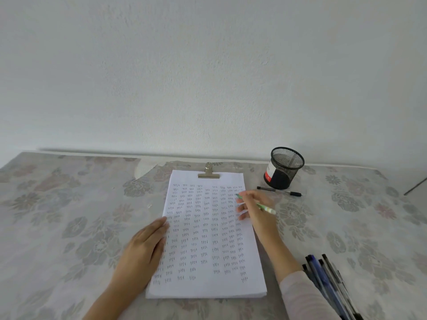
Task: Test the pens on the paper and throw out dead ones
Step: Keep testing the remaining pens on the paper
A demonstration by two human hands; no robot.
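At a flower-patterned table (69, 215), the right hand (253, 210) pinches a green pen (266, 208) between curled fingers, its tip set on the paper (208, 287) near the upper right edge. The left hand (143, 248) lies flat with straight fingers on the sheet's left edge, holding nothing. A clip (208, 173) pins the stack at the top, and rows of small scribbled marks fill most of the page, which suggests many trials are already done. A mesh cup (284, 168) stands beyond the paper's far right corner, with one black pen (279, 191) lying just in front of it. A bunch of pens (323, 278) lies beside the right sleeve; whether these are tested or waiting cannot be told. No bin shows, so discarding looks yet to come.
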